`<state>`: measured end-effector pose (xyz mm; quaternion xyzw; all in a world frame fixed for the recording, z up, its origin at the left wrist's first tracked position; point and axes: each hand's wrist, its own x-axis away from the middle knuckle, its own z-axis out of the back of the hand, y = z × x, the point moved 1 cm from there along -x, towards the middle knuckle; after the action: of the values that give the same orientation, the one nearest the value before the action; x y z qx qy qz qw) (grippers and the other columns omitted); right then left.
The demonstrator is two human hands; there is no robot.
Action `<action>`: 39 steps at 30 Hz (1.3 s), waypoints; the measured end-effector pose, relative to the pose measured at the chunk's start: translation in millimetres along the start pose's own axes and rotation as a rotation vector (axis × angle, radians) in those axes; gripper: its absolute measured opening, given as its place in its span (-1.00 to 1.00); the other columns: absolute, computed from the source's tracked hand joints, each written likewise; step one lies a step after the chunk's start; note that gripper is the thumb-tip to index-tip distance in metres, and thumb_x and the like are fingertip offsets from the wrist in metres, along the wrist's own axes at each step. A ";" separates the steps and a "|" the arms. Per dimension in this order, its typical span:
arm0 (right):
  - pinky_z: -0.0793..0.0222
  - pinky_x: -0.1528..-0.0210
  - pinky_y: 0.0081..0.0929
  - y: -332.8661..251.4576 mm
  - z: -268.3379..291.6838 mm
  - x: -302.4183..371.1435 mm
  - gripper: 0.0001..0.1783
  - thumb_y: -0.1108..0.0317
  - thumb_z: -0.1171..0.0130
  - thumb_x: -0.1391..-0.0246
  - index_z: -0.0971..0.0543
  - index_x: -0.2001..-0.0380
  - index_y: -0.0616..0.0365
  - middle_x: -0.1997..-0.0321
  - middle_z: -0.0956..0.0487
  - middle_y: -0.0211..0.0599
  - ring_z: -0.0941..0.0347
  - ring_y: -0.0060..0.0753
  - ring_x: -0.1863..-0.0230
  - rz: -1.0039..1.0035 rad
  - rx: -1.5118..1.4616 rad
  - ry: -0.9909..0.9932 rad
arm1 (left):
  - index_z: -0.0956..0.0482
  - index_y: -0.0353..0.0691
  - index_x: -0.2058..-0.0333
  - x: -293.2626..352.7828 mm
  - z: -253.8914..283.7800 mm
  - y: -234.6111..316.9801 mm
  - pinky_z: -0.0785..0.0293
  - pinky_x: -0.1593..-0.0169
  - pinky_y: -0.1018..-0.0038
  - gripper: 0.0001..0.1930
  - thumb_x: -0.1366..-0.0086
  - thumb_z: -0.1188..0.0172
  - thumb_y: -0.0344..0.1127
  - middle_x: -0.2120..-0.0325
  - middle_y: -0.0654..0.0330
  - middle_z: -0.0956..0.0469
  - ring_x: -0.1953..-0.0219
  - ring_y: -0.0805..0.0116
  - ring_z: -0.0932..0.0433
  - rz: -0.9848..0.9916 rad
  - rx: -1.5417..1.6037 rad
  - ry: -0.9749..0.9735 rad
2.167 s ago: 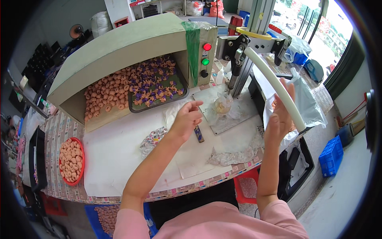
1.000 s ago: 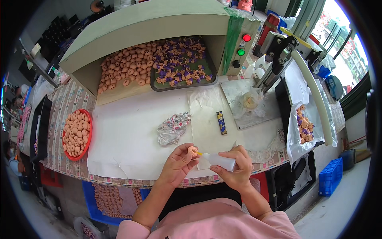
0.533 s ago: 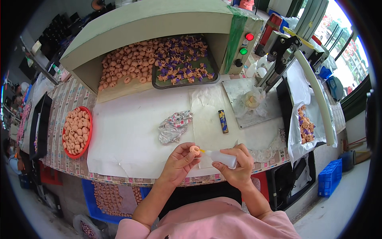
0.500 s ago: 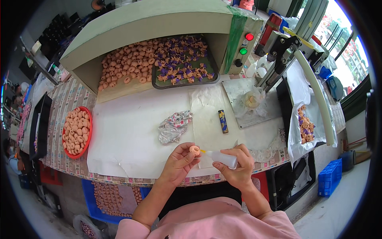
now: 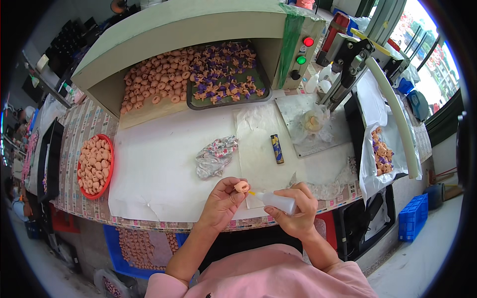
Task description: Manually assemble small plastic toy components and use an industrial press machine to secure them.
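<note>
Between the thumb and fingers of my left hand (image 5: 221,202) is a small peach-coloured hollow doll head (image 5: 242,186), its opening facing up and toward the right. My right hand (image 5: 299,208) is wrapped round a translucent white squeeze bottle (image 5: 278,202) lying nearly level. The bottle's thin yellow nozzle points left, its tip close beside the doll head; whether they touch I cannot tell. Beyond my hands, a crumpled floral cloth (image 5: 216,157) and a dark blue and yellow tube-shaped object (image 5: 277,149) lie on the white paper.
A red basket (image 5: 112,166) of doll heads stands at left. At the back, a hooded machine (image 5: 184,31) shelters piled heads and a black tray (image 5: 228,103) of small purple-and-peach figures. At right stand a metal press (image 5: 343,82) and a foil-lined tray (image 5: 367,171).
The doll head has turned a little in my left fingers, and the nozzle tip has shifted slightly left and down against it. Both hands keep their holds.
</note>
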<state>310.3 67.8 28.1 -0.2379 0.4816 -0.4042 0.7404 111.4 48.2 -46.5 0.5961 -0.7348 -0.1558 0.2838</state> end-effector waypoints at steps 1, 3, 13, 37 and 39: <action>-0.30 0.51 -0.50 0.4 -0.6 0.0 -0.62 0.35 -0.53 0.34 -0.61 0.39 0.19 0.49 -0.53 -0.27 -0.39 -0.39 0.54 -0.018 -0.004 -0.009 | -0.45 -0.16 0.10 -0.4 -0.4 0.2 -0.40 -0.17 0.43 -0.65 -0.15 -0.21 -0.63 0.06 0.15 -0.50 -0.03 0.30 -0.48 0.001 -0.001 0.001; -0.29 0.49 -0.51 1.8 -1.2 0.0 -0.62 0.34 -0.53 0.35 -0.60 0.41 0.22 0.50 -0.53 -0.27 -0.38 -0.41 0.52 -0.038 -0.008 -0.018 | -0.45 -0.16 0.11 -1.1 -0.7 0.3 -0.41 -0.16 0.43 -0.65 -0.14 -0.21 -0.64 0.06 0.16 -0.49 -0.03 0.30 -0.48 0.001 -0.009 0.008; -0.26 0.50 -0.52 6.8 -2.3 -2.8 -0.62 0.33 -0.53 0.33 -0.59 0.41 0.22 0.51 -0.50 -0.30 -0.36 -0.43 0.53 -0.019 -0.006 0.021 | -0.45 -0.16 0.12 -4.0 4.2 1.8 -0.41 -0.18 0.44 -0.64 -0.13 -0.20 -0.67 0.04 0.16 -0.49 -0.05 0.30 -0.47 -0.002 0.009 0.011; -0.29 -0.01 -0.19 86.8 -133.3 -216.8 -0.73 0.46 -0.20 0.05 -0.56 0.20 0.13 0.19 -0.57 -0.20 -0.39 -0.04 0.06 0.289 0.298 -0.104 | -0.50 -0.13 0.12 34.0 17.3 62.7 -0.51 -0.10 0.49 -0.63 -0.13 -0.18 -0.69 0.03 0.14 -0.50 -0.06 0.24 -0.48 -0.042 0.176 0.041; -0.37 0.07 -0.18 95.9 -150.1 -242.2 -0.69 0.47 -0.20 0.09 -0.57 0.18 0.11 0.22 -0.56 -0.13 -0.43 -0.03 0.13 0.213 0.482 -0.071 | -0.50 -0.12 0.12 30.9 10.1 60.6 -0.50 -0.10 0.49 -0.63 -0.13 -0.18 -0.68 0.03 0.14 -0.50 -0.07 0.25 -0.47 -0.014 0.202 -0.002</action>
<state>159.0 327.5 19.6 -0.0168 0.3676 -0.4184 0.8304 53.6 32.0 -13.0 0.6265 -0.7429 -0.0836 0.2203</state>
